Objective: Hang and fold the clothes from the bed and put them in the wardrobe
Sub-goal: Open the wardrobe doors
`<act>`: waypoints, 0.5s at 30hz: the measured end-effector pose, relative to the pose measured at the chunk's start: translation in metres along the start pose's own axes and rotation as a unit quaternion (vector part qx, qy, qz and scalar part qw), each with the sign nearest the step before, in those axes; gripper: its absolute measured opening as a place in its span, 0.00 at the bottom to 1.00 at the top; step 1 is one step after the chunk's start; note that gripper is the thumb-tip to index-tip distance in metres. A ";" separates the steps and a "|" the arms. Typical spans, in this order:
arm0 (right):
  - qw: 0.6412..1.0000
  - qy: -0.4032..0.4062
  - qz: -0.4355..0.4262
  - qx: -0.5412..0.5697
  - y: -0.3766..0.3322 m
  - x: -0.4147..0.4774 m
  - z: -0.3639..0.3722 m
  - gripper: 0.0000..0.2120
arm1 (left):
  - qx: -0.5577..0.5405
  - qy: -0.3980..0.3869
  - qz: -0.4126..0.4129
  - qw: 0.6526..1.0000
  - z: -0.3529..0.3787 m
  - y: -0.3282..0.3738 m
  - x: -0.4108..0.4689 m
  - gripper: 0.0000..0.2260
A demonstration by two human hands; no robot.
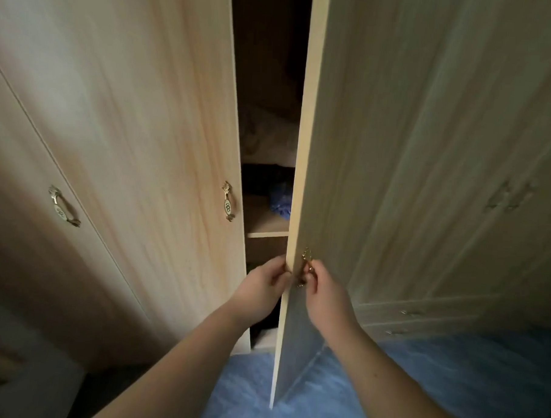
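Clothes on shelf mostly hidden by door (inside v. dark)

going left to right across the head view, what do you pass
far-left door handle → middle door handle → left hand gripping the open door edge → right hand holding its gold handle → blurred handles far right

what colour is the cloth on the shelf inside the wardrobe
Blue. The cloth lies on the shelf, partly behind the open door; head view.
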State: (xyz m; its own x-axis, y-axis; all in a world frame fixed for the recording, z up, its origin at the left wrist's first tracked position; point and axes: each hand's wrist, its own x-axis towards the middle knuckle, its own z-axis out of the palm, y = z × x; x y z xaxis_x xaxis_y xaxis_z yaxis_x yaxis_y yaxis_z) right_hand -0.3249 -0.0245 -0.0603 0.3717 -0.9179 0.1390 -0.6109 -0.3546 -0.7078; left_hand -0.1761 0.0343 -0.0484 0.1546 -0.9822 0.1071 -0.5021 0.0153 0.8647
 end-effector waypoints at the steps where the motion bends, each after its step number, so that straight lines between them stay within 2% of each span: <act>1: 1.000 0.005 0.013 0.001 0.006 -0.011 -0.009 0.10 | 0.001 -0.013 0.008 1.000 0.012 0.009 -0.010 0.10; 4: 0.998 0.030 0.043 0.020 0.031 -0.040 -0.039 0.10 | -0.006 -0.038 0.029 0.999 0.049 0.033 -0.028 0.16; 7: 0.995 0.051 0.085 0.014 0.063 -0.064 -0.077 0.10 | 0.015 -0.101 0.028 0.994 0.090 0.051 -0.033 0.22; 11: 0.993 0.064 0.104 0.006 0.107 -0.088 -0.131 0.11 | 0.140 -0.191 0.068 0.969 0.140 0.085 -0.027 0.28; 15: 0.992 0.025 0.123 0.012 0.143 -0.094 -0.182 0.12 | 0.228 -0.220 0.106 0.943 0.193 0.118 -0.008 0.31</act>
State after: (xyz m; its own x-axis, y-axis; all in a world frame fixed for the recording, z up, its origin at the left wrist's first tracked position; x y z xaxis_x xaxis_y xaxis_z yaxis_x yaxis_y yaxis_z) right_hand -0.5741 -0.0210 -0.0486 0.1785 -0.9839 -0.0067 -0.6612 -0.1149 -0.7413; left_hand -0.4008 0.0074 -0.0415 -0.3081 -0.9502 -0.0466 -0.8108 0.2366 0.5354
